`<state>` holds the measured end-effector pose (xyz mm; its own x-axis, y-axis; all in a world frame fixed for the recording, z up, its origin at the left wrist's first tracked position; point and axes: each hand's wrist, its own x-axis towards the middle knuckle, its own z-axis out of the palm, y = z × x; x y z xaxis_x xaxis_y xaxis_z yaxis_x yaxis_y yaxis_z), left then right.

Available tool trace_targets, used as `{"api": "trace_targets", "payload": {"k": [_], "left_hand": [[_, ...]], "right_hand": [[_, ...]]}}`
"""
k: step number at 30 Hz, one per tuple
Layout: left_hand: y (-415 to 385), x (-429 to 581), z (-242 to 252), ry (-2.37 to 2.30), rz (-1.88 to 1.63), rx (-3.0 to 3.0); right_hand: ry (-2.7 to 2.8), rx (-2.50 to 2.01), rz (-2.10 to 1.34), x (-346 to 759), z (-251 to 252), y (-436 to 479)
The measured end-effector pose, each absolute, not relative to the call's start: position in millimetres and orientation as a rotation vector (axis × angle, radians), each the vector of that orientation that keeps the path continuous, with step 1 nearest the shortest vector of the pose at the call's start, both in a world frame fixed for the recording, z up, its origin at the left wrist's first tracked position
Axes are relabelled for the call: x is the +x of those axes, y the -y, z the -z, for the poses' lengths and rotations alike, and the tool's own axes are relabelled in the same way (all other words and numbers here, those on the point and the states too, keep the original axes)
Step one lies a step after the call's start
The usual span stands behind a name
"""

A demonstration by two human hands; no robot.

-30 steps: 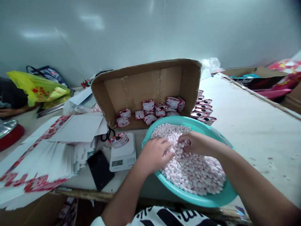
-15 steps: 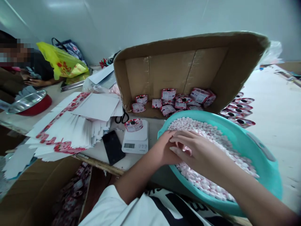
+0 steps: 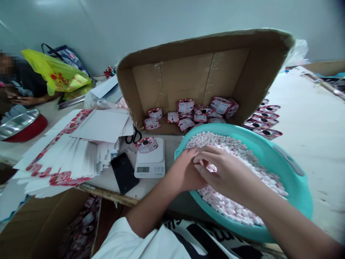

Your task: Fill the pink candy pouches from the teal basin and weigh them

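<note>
Over the near left side of a turquoise tub (image 3: pixel 293 187), my two hands meet. The tub holds many small, pale pink-white wrapped pieces (image 3: pixel 237 212), possibly sweets. My left hand (image 3: pixel 187 171) is low at the rim, its fingers hidden behind the other hand. Bent across it is my right hand (image 3: pixel 223 169), thumb and fingertips drawn together near the left palm. Anything between those fingertips is too small to make out. Left of the hands, a small red-printed box (image 3: pixel 147 144) with a dark hole on top rests on a white digital scale (image 3: pixel 149 162).
Behind the tub, a cardboard box (image 3: pixel 185 72) lies on its side with several printed boxes inside. More printed boxes (image 3: pixel 265 120) line up at right. A phone (image 3: pixel 124 173), scissors (image 3: pixel 133 137) and stacked printed card sheets (image 3: pixel 78 153) are left. A co-worker (image 3: pixel 27 79) sits far left.
The whole view has shifted, so most things appear slightly further left. My hands stay together over the tub, the right fingertips slightly closer together.
</note>
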<state>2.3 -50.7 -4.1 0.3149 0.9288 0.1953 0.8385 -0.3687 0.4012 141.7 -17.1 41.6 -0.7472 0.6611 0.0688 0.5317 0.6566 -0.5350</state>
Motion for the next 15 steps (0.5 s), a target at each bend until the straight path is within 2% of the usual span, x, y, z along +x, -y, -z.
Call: {"api": "trace_targets", "payload": {"k": [6, 9, 12, 14, 15], "left_hand": [[62.8, -4.0, -0.1, -1.619, -0.695, 2.393], [73.5, -32.3, -2.1, -1.959, -0.812, 2.349], [81.6, -81.8, 4.1, -2.502, -0.963, 2.101], [83.0, -116.0, 9.8, -2.796, -0.734, 1.748], [82.3, -129.9, 11.8, -2.785, -0.565, 1.633]], "right_hand": [[2.537, -0.899, -0.692, 160.5, -40.4, 7.5], [2.597, -0.897, -0.584, 174.3, -33.0, -5.3], [2.740, -1.032, -0.540, 183.0, -28.7, -11.1], [2.838, -1.116, -0.545, 186.0, -30.9, -8.4], [2.872, -1.131, -0.559, 187.1, -33.5, -5.8]]}}
